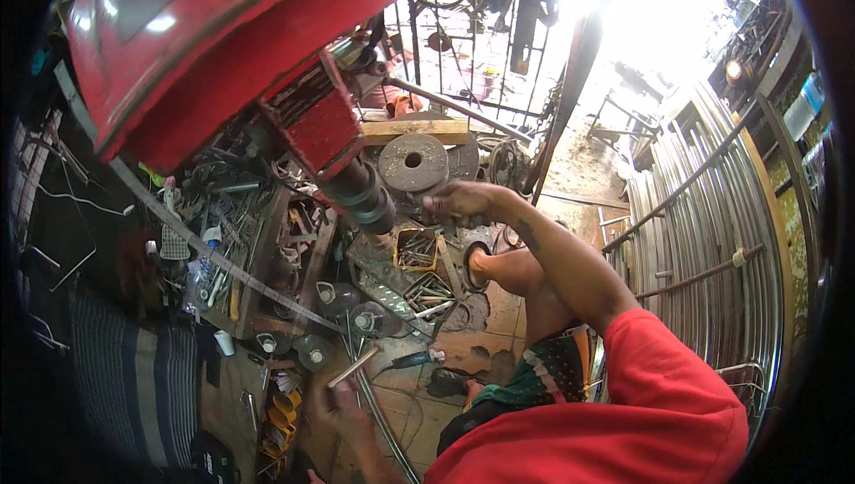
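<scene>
A short metal tube (354,368) angles up from my left hand (342,406), which is closed around its lower end low in the picture and is blurred. My right hand (463,202) is stretched forward beside a round dusty disc with a centre hole (413,162). Motion blur hides how its fingers lie and whether they hold anything. Just left of that hand, a dark ribbed cylinder (363,201) points down from a red metal housing (322,128).
A large red curved panel (258,39) overhangs the upper left. Below it are yellow bins of metal pieces (417,249), big clear bottles (374,318) and a blue-handled tool (411,359). Long metal tubes (712,217) stand on the right. Scattered tools (227,244) fill the left side.
</scene>
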Demonstrator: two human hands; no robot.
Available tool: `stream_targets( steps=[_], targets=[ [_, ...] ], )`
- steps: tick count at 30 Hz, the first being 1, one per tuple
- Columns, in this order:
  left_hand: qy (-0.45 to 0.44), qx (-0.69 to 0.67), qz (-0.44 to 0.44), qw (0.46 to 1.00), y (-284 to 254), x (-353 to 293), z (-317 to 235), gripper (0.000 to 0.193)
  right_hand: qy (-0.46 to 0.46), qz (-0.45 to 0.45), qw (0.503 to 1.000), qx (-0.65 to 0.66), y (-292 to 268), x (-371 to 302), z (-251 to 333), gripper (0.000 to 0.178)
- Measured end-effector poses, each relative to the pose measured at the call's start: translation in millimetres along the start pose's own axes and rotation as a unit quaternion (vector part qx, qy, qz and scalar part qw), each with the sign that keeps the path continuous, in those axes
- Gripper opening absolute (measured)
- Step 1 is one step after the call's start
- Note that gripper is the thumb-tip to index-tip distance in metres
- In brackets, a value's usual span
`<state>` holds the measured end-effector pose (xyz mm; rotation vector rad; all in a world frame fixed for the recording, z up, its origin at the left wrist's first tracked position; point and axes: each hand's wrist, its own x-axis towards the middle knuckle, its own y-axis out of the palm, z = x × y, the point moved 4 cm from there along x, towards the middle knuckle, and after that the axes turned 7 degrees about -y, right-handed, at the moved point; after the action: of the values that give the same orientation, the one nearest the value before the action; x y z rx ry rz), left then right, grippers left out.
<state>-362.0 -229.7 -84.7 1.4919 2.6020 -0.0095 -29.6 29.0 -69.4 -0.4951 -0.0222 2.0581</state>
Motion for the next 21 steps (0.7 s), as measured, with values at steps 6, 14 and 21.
stream_targets(
  steps=[6, 14, 21],
  targets=[
    [-0.186, -0.424, 0.205, 0.862, 61, 5, -26, 0.031, -0.055, -0.024, 0.992, 0.111, -24, -14, 14, 0.046],
    [-0.508, -0.249, 0.227, 0.793, 131, -64, 0, 0.033, -0.117, -0.105, 0.985, -0.066, -48, -10, -20, 0.056],
    [-0.022, -0.007, 0.302, 0.953, 189, -14, -72, 0.039, -0.116, -0.113, 0.985, -0.058, -42, 8, -39, 0.063]
  ],
)
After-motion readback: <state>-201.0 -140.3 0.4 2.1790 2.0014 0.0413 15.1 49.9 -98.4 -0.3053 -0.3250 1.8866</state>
